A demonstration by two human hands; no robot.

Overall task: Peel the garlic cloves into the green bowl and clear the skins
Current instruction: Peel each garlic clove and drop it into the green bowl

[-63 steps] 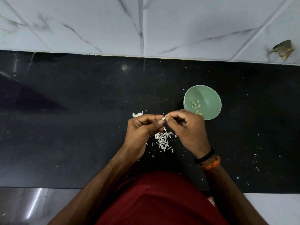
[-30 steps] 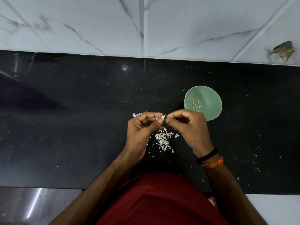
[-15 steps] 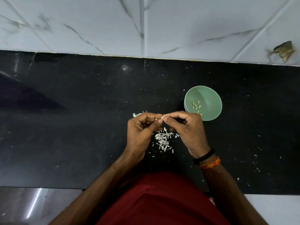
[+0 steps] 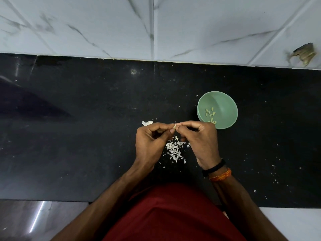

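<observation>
both hands pinch one garlic clove over the skin pile

the black stone counter [image 4: 86,136] fills the middle of the view, running left to right, with pale flecks scattered across it, more of them on the right. behind it, on the far side, stands a white marble-veined tiled wall [image 4: 104,23], with a brownish scrap [image 4: 304,53] stuck on it at the far right. no brand, label or writing can be read anywhere.

at the near edge a person in a red top [image 4: 173,214] leans over the counter. the left hand [image 4: 151,141] has its fingers curled, thumb and forefinger pinching a small garlic clove [image 4: 175,126]. the right hand [image 4: 202,140], also curled, pinches the same clove from the right side, so the fingertips of both hands meet at it above the counter. the right wrist carries a black band [image 4: 214,167] and an orange thread [image 4: 221,175].

the green bowl [image 4: 225,100] sits on the counter just beyond and to the right of the right hand, holding a few peeled cloves [image 4: 210,114] near its bottom.

a pile of white skins [image 4: 174,149] lies on the counter between the two hands, below the held clove. a larger white piece of garlic [image 4: 147,122], too small to make out clearly, lies just beyond the left hand.
</observation>
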